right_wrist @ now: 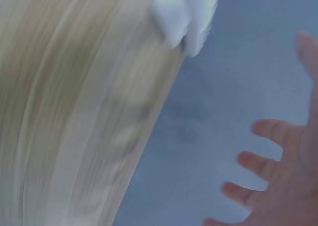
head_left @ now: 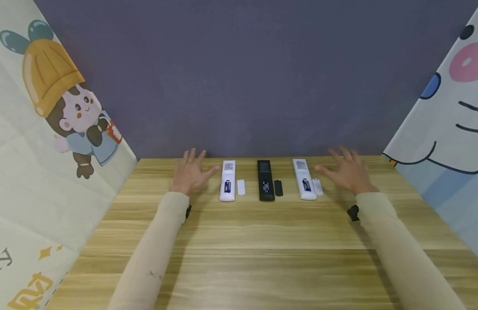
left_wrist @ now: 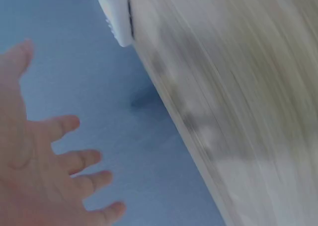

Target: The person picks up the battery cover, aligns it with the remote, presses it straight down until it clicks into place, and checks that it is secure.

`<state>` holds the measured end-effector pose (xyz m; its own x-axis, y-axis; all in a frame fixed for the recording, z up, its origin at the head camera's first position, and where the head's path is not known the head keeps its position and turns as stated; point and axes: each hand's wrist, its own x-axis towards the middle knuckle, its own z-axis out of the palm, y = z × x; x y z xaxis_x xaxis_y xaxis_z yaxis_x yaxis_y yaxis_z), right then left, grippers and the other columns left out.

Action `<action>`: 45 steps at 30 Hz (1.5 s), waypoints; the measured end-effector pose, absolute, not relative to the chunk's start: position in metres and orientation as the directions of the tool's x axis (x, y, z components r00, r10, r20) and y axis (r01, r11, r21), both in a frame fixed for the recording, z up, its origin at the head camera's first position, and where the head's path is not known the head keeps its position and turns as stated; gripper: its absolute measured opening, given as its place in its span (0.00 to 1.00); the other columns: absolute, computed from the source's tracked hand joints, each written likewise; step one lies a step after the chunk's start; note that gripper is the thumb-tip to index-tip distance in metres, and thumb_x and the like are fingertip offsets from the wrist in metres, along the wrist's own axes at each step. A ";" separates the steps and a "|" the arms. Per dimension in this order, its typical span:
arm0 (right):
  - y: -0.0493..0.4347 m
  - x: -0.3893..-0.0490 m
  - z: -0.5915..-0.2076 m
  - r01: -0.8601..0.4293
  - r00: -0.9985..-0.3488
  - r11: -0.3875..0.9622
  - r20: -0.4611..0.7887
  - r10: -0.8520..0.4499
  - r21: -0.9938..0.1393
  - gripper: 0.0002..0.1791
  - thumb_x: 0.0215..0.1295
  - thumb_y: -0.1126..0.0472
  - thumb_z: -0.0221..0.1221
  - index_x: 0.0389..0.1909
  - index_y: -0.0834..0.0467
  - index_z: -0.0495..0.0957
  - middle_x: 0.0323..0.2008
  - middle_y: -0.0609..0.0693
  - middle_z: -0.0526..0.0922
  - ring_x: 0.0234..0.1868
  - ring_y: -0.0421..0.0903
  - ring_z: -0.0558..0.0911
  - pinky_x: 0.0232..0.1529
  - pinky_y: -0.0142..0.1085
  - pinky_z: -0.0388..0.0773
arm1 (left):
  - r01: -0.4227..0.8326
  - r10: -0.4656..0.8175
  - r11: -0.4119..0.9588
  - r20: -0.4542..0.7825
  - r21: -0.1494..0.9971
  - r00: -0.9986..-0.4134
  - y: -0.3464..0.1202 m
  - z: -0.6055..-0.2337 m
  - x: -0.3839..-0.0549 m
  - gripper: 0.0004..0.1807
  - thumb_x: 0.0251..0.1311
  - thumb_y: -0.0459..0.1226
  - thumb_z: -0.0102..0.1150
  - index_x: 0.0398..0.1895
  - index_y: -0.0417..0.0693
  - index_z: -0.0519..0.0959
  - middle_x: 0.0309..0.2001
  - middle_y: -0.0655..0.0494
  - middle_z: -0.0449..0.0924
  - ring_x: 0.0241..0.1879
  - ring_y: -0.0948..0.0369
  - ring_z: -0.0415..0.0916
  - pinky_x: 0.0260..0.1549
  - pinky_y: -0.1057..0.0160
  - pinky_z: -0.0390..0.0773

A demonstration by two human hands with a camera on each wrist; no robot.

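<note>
Three remote controls lie in a row face down on the table, batteries showing in their open compartments. A white remote (head_left: 228, 172) is at the left, a black remote (head_left: 264, 172) in the middle, another white remote (head_left: 302, 172) at the right. Beside each lies its battery cover: a white cover (head_left: 241, 187), a black cover (head_left: 278, 188) and a second white cover (head_left: 318, 187). My left hand (head_left: 190, 173), fingers spread, is left of the first white remote and holds nothing. To the right of the last cover, my right hand (head_left: 351, 171) is spread and also holds nothing.
The wood-grain table (head_left: 262, 254) ends at a dark blue-grey backdrop (head_left: 254, 86). Cartoon-printed cloths hang at both sides, the left cloth (head_left: 22, 181) and the right cloth (head_left: 448, 129).
</note>
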<state>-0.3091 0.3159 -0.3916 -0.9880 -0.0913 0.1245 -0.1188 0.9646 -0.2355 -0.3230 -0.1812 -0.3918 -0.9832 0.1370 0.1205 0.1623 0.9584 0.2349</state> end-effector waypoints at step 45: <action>0.099 -0.295 -0.374 -0.364 -0.924 0.698 0.143 -0.355 -0.616 0.07 0.73 0.56 0.61 0.44 0.55 0.82 0.32 0.48 0.81 0.31 0.45 0.76 0.34 0.39 0.74 | -0.075 -0.055 0.734 -0.051 0.675 -0.997 -0.136 -0.404 -0.331 0.18 0.64 0.50 0.65 0.48 0.47 0.83 0.54 0.48 0.84 0.52 0.48 0.78 0.55 0.47 0.75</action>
<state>-0.2954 0.0991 -0.3744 -0.9239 -0.3550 0.1428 -0.3636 0.6985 -0.6164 -0.3307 -0.1363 -0.4039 -0.9972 -0.0547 -0.0515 -0.0751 0.7339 0.6751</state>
